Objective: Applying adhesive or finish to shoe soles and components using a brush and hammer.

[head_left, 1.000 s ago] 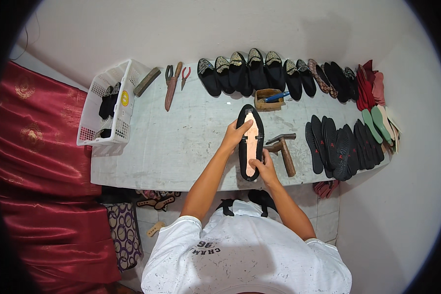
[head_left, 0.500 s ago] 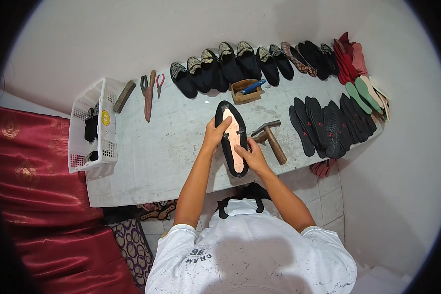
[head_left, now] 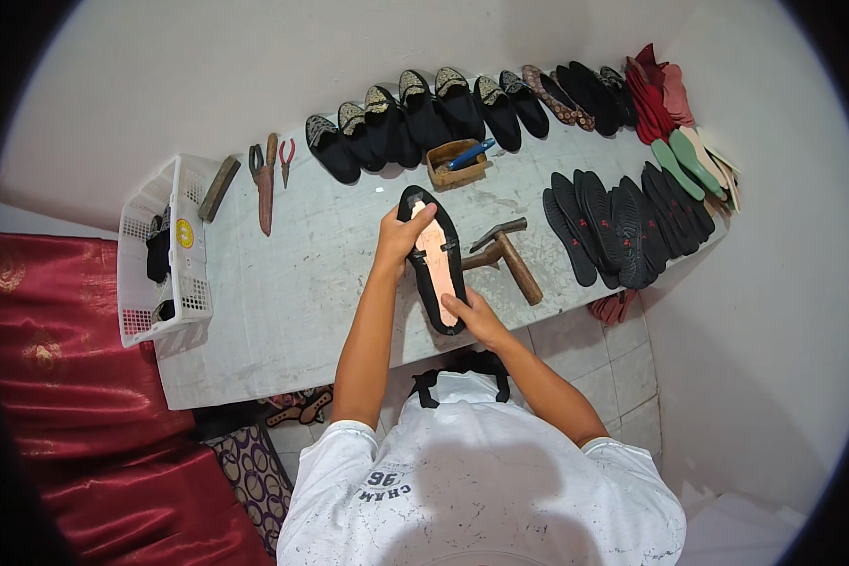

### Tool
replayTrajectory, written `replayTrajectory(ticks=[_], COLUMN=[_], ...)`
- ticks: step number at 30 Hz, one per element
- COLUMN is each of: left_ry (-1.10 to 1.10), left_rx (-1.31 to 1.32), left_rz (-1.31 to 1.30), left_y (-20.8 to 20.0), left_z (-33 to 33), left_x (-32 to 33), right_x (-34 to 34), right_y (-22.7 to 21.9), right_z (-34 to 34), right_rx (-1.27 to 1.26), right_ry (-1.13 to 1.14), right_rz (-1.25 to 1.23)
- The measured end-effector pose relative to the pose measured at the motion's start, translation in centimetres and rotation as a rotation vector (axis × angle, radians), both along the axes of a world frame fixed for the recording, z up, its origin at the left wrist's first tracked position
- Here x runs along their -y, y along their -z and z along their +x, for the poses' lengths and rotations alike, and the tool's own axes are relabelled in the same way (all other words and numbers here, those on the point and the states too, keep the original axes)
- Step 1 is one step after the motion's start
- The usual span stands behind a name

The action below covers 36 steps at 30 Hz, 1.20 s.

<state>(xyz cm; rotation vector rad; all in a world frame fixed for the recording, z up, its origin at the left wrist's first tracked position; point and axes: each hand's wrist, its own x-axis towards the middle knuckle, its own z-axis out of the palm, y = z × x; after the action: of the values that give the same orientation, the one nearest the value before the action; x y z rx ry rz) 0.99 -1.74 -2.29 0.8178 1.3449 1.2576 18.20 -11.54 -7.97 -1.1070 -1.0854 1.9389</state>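
Between my two hands is a black shoe (head_left: 435,272), bottom side up, with a pale tan strip along the middle of its underside and no outsole on it. My left hand (head_left: 401,236) grips it near the far end, thumb pressed on the strip. Around the near end closes my right hand (head_left: 474,316), its thumb also on the underside. Fingers of both hands are partly hidden beneath the shoe. Just right of it, a hammer (head_left: 519,268) lies on the table beside another metal-and-wood tool (head_left: 486,255) that I cannot make out fully.
Along the wall stands a row of black shoes (head_left: 424,108), with a wooden box (head_left: 457,170) before it. Black soles (head_left: 599,226) lie at the right, green insoles (head_left: 693,165) behind them. Scissors (head_left: 262,189), red pliers (head_left: 286,160) and a white basket (head_left: 193,274) are at the left.
My right hand has slid down toward the shoe's near end. The whole table view has shifted slightly left; the shoe stays in both hands.
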Motion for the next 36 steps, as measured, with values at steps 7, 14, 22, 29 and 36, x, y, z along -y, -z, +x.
replayTrajectory(ticks=[7,14,22,29,36], left_ry=[0.004,0.02,-0.017,-0.09,-0.295], left_rx=[0.056,-0.012,-0.291,-0.675,-0.984], left_rz=[-0.015,-0.022,0.009,-0.058,0.013], left_y=[0.1,0.8,-0.4,-2.2,-1.0], left_z=[-0.1,-1.1,-0.1,2.1,3.0], left_x=[-0.2,-0.3,-0.3,-0.8,-1.3], right_x=[-0.5,0.2,-1.9,-6.0,-9.4], right_y=[-0.1,-1.7,-2.4,-2.1,-1.6], right_z=[0.7,1.6,9.9,25.1,39.1], right_rx=[0.178,0.25,0.335,0.296,0.418], right_ry=[-0.138,-0.124,-0.064,0.56,0.806], right_rz=[0.227,0.354,0.473,0.369,0.295])
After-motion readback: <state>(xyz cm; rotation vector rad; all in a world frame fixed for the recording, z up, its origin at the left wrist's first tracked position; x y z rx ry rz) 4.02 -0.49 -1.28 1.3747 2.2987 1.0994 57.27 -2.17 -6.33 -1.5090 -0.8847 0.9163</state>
